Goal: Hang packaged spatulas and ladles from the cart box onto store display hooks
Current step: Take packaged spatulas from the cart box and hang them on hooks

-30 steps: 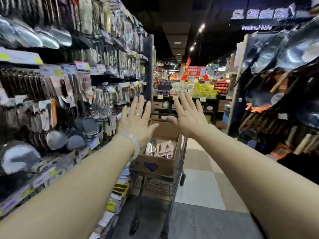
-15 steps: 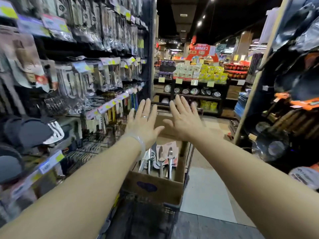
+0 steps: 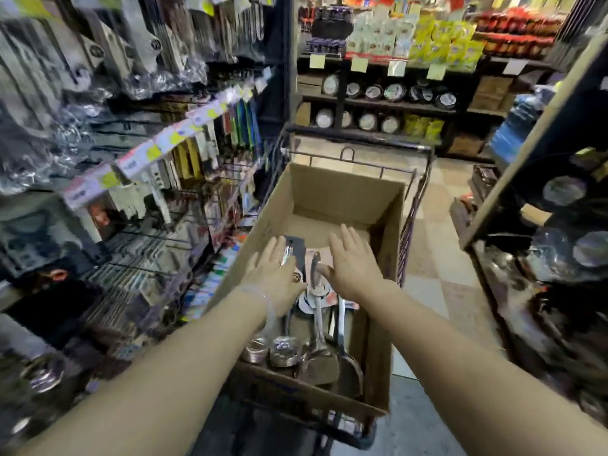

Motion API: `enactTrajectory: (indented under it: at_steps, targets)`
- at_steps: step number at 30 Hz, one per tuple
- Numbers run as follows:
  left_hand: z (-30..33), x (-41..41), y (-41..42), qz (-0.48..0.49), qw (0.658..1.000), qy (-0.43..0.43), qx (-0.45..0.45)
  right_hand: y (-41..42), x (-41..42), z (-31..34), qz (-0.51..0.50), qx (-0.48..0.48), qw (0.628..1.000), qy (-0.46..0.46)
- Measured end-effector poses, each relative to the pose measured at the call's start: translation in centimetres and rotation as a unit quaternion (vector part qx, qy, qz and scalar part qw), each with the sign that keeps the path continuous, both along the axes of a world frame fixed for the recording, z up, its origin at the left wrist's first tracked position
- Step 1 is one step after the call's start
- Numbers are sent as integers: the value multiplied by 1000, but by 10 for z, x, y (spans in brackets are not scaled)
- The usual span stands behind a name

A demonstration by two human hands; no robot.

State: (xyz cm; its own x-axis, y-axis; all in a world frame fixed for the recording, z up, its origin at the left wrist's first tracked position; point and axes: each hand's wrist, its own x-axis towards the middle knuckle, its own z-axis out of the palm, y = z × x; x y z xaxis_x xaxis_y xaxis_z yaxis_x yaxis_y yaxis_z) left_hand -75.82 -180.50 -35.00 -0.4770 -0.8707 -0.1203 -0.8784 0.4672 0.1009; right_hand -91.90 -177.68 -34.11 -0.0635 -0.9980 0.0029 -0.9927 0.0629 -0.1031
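— Where the utensils?

— In the cardboard box [image 3: 332, 192] on the wire shopping cart [image 3: 413, 205]; packaged ladles and spatulas [image 3: 317, 327] heaped at the near end; long axes along the box's length; bowls and blades [image 3: 320, 362] toward the near wall, handles and header cards pointing away to the far end; far half of the box floor bare.

— And the hands?

— Both over the box, palms down, fingers straight and spread, gripping nothing; left hand [image 3: 274, 274] by the left wall, above a dark header card [image 3: 297, 250]; whether touching it, cannot tell; right hand [image 3: 353, 263] just beside, over the pile; clear bangle [image 3: 268, 302] on the left wrist.

— To the left?

— Display hooks [image 3: 197, 149] hung with packaged kitchen tools, blurred; price tags [image 3: 144, 156] along the rail.
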Motion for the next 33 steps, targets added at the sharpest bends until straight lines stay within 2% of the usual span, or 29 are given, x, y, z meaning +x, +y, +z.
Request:
enactTrajectory:
  at_steps: [3, 6, 12, 16, 24, 27, 30, 33]
  targets:
    - [-33, -4, -27, 7, 997, -36, 75, -23, -5, -41, -32, 71, 994, -71]
    - [-63, -7, -47, 24, 991, -33, 126, -38, -10, -83, -76, 171, 973, -131]
    - [-112, -18, -61, 9, 970, -29, 240, -43, -8, -154, -165, 251, 928, -220]
    - [-134, -26, -64, 2, 962, -29, 272, -49, 1, -182, -228, 259, 904, -253]
    - [-166, -28, -68, 36, 940, 38, 336, -58, 4, -210, -356, 196, 861, -305]
    - [-170, -32, -67, 34, 941, 28, 335, -57, 4, -215, -354, 204, 860, -305]
    - [-168, -36, -66, 24, 937, 39, 347, -54, 1, -216, -343, 192, 853, -343]
    - [-158, -40, -67, 43, 935, 81, 342, -49, -1, -206, -352, 166, 826, -408]
